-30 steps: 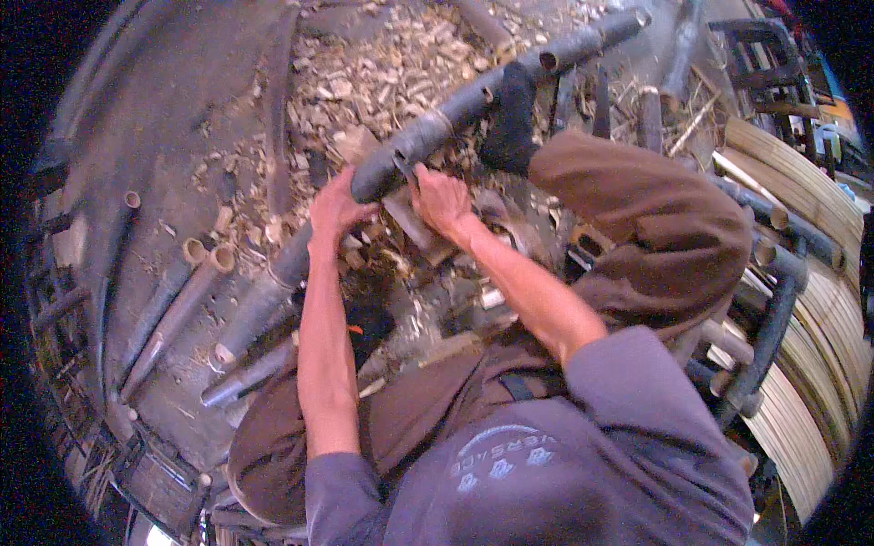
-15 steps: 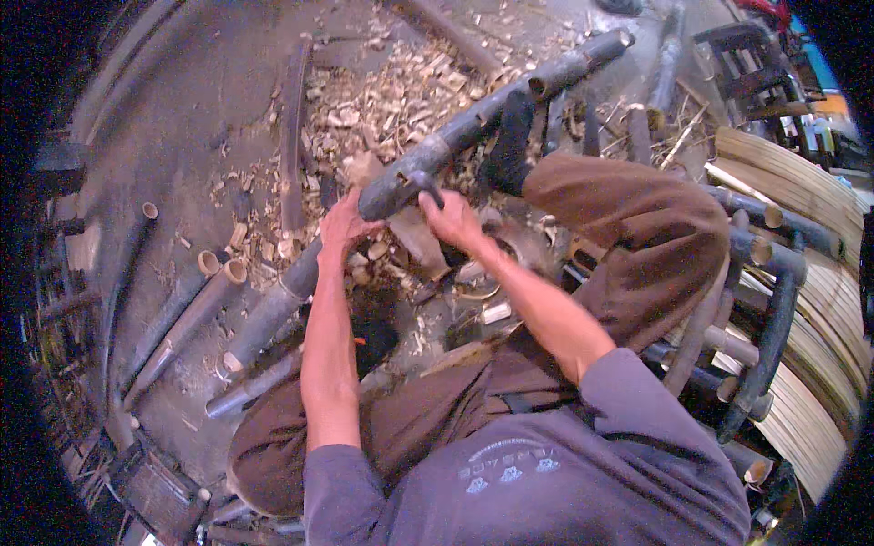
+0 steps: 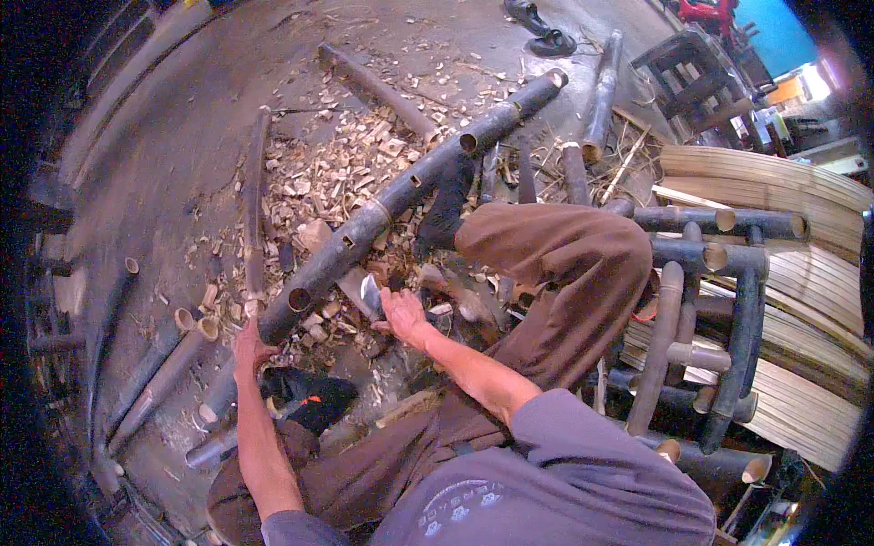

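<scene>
A long dark bamboo pole slants from lower left to upper right, with several holes cut along it. My left hand is closed around its near end, thumb at the underside. My right hand is closed on a knife, whose short shiny blade points up toward the pole but stands apart from it. The knife's handle is mostly hidden in my fingers. Beneath the pole lies a pale wooden block, partly covered by it. My dark-clad foot is beside the pole's far part.
Wood chips are strewn over the floor beyond the pole. Several bamboo pieces lie at the left. At the right are a joined bamboo frame and stacked pale slats. Sandals and a dark wooden stool are farther off.
The pole and my left hand have moved toward the lower left, and more holes show. My right hand has come away from the pole's edge with the knife. The view has shifted too.
</scene>
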Available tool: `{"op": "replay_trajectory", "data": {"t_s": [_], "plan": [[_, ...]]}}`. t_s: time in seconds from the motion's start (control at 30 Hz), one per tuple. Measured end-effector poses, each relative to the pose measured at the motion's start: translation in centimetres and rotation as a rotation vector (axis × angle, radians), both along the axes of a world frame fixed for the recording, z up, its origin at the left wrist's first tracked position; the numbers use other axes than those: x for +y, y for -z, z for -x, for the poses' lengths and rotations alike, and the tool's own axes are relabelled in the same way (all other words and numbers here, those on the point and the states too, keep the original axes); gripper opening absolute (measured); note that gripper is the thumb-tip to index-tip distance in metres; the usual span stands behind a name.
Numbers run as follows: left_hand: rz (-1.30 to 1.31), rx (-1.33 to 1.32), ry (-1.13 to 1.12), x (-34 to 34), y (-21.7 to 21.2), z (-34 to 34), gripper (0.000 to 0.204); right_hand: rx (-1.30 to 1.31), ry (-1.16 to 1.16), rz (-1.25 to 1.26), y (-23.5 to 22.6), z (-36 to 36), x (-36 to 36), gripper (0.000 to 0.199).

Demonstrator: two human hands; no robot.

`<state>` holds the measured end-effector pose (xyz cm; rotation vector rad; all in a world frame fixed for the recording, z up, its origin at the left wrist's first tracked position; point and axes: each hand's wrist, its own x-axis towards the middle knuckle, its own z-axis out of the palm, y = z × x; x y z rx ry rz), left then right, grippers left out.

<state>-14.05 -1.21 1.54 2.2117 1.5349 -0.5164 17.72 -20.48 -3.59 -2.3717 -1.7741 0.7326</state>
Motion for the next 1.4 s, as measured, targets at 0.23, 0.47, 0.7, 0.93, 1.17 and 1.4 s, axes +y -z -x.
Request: {"op": "replay_trajectory", "data": {"t_s": [0.23,0.47,0.7,0.93,1.17,1.4], "plan": [[-0.136,-0.232,0.120,0.1,-1.9,-10.6,0.074,0.046,-0.055,-0.047,3.0,-1.1,-0.5,0.093],[-0.176,-0.282,0.167,-0.6,-0.3,-14.7,0.098,0.029,-0.031,-0.104,2.3,-1.5,-0.1,0.057],[-0.344,-0.030,0.012,-2.2,1.8,-4.3,0.096,0.062,-0.018,-0.024,-3.2,0.7,1.0,0.057],[-0.240,-0.122,-0.011,-1.7,-0.1,-7.3,0.081,0.066,-0.100,-0.038,-0.2,-0.7,0.1,0.060],[-0.266,-0.166,0.048,-1.8,0.2,-15.9,0.075,0.140,-0.108,-0.110,-1.3,-1.4,-0.2,0.047],[-0.244,-0.177,0.041,-1.4,-0.1,-17.3,0.072,0.328,0.162,-0.304,-3.9,-3.4,1.4,0.032]]}}
